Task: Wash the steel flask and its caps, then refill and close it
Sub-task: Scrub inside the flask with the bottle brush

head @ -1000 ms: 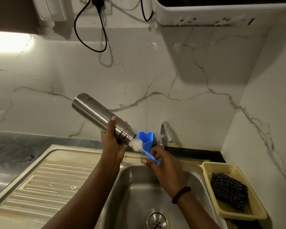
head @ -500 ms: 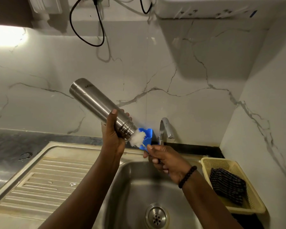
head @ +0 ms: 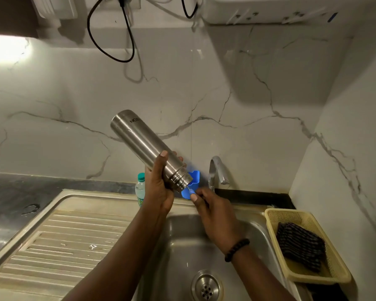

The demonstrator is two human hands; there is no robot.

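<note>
Fingers of the left hand (head: 159, 187) curl round the steel flask (head: 149, 148) near its threaded neck, tilting it mouth-down over the sink (head: 182, 246). Right hand (head: 215, 216) pinches the blue brush handle (head: 190, 191) just at the mouth, the bristles apparently inside. Wet steel could slip through that one-handed hold if the brush jams or is pushed hard, dropping the flask into the basin beside the tap (head: 217, 170).

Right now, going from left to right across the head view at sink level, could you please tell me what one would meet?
Ribbed draining board → small plastic bottle → left hand gripping the steel flask → right hand holding the brush handle → tap → yellow basket with a dark cloth.
</note>
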